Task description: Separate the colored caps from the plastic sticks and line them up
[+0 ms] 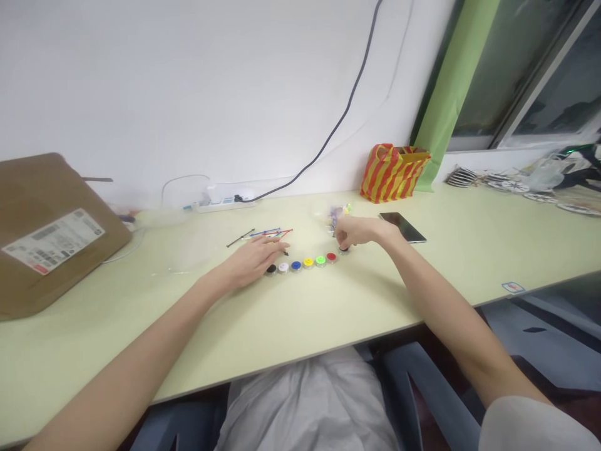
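A row of small round clear pots runs across the table, with coloured tops: black (271, 269), white (283, 267), blue (295, 265), yellow (308, 262), green (320, 260) and red (331, 257). At the right end of the row, my right hand (352, 232) pinches a dark-topped pot (344, 250) from above. My left hand (256, 258) rests by the black pot, its fingers stretched out to the right. A small dark tip (286, 253) shows beside those fingertips; what it belongs to is hidden. Thin coloured sticks (265, 232) lie behind my left hand.
A cardboard parcel (56, 244) stands at the left. Clear plastic (188, 254) lies near a white power strip (225, 202) with a black cable (338, 125). Behind my right hand are a small colourful bundle (345, 211), a dark tablet (402, 227) and a striped bag (393, 175).
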Demonstrator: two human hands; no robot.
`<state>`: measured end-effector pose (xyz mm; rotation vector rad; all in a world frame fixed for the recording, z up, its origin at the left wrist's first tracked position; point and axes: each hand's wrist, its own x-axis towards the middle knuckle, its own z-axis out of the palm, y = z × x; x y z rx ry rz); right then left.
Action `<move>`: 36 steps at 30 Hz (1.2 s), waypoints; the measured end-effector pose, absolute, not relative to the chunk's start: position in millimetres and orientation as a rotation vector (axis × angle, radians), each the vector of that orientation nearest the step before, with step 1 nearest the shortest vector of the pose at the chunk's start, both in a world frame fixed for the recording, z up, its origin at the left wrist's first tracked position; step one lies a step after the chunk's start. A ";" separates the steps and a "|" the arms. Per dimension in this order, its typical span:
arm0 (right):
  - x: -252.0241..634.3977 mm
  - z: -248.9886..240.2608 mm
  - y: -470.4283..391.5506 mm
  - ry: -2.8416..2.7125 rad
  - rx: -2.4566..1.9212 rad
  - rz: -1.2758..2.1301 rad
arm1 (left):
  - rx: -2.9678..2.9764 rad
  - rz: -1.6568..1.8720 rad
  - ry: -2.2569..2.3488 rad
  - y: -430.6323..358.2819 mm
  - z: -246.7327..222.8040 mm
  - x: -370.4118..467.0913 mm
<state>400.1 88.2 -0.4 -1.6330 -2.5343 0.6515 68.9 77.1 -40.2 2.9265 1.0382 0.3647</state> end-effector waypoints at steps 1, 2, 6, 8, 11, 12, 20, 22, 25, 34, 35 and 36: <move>400.0 0.4 87.5 -2.547 -1.631 0.684 | 2.935 0.376 1.035 77.9 -40.7 68.8; 399.7 1.2 86.8 -2.556 -1.633 0.705 | 2.942 0.392 1.033 78.7 -41.1 68.6; 398.8 4.6 84.1 -2.550 -1.720 0.740 | 2.970 0.380 1.060 80.8 -40.1 67.8; 399.8 4.8 85.6 -2.562 -1.736 0.800 | 2.977 0.328 1.096 80.7 -37.8 67.5; 404.0 0.2 94.8 -2.605 -1.664 0.891 | 2.981 0.268 1.150 79.8 -34.4 67.0; 405.8 -2.9 99.5 -2.609 -1.635 0.874 | 2.986 0.259 1.162 79.7 -33.8 66.8; 418.3 -39.1 136.8 -2.128 -1.700 0.058 | 3.083 0.333 1.141 88.5 -39.6 58.4; 419.6 -47.3 142.2 -2.079 -1.714 -0.008 | 3.124 0.321 1.184 90.4 -40.1 56.2; 419.8 -58.3 148.2 -2.087 -1.692 -0.088 | 3.158 0.308 1.224 89.7 -39.5 55.5; 410.1 -76.0 159.3 -2.242 -1.632 -0.071 | 3.080 0.385 1.147 82.3 -41.0 62.5; 409.1 -76.2 159.6 -2.243 -1.629 -0.078 | 3.081 0.386 1.147 81.5 -40.5 63.2; 408.2 -76.3 159.6 -2.243 -1.625 -0.085 | 3.081 0.388 1.147 80.4 -39.9 63.8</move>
